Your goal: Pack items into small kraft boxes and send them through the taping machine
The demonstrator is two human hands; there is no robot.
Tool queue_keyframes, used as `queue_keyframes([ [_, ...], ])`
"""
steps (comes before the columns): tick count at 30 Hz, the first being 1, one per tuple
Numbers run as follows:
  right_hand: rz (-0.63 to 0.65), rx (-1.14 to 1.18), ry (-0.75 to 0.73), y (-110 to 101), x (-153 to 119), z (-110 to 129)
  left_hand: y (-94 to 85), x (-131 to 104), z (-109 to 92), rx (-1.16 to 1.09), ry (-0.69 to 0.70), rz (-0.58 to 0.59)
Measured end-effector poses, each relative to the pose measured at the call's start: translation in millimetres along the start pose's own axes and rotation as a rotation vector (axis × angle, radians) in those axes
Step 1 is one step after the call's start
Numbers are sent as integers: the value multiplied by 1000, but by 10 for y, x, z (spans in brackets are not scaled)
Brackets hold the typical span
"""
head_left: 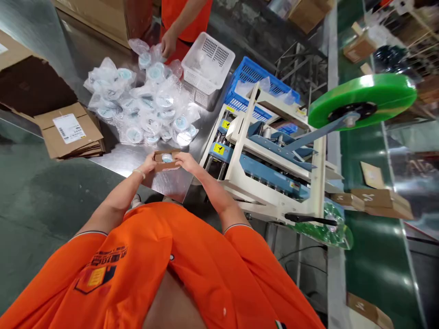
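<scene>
Between my hands, near the front edge of the metal table, is a small open cardboard box (166, 167). A round white container (167, 158) in clear wrap sits inside it. My left hand (148, 163) grips the box's left side, and my right hand (185, 161) is closed on its right side. Just beyond the box lies a pile of round, white-and-light-blue containers (156, 107) in clear plastic bags. Across the table, a co-worker's hand (168, 44) reaches down to the far edge of that pile.
Flattened cardboard boxes (73, 130) lie at the left. A white perforated basket (207, 61) and a blue crate (255, 87) stand beyond. To my right is a box-taping machine (270, 155) with a green tape roll (363, 100); past it, a green conveyor (370, 265) carries boxes.
</scene>
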State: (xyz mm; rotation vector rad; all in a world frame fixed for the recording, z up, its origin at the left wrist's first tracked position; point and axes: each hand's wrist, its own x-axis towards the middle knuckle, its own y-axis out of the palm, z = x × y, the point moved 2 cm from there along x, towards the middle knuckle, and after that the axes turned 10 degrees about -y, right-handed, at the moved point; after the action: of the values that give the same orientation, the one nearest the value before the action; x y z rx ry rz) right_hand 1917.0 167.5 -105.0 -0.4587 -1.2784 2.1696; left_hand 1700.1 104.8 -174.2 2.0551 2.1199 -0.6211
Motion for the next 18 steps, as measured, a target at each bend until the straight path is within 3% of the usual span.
queue_keyframes([
  [2, -19, -72, 54, -41, 84, 14, -70, 30, -120, 50, 17, 46],
  [6, 99, -150, 11, 40, 9, 74, -306, -56, -267, 200, 85, 96],
  [8, 115, -172, 17, 112, -109, 108, -263, -149, -308, 296, 114, 53],
  [10, 93, -202, 56, 166, -230, 142, -76, -255, -339, 474, 174, -27],
  [14, -69, -236, 249, 243, -530, 172, 514, -339, -445, 869, 321, -158],
  [18, -281, -160, 500, 452, -1095, 160, 1147, 6, -788, 923, 304, -196],
])
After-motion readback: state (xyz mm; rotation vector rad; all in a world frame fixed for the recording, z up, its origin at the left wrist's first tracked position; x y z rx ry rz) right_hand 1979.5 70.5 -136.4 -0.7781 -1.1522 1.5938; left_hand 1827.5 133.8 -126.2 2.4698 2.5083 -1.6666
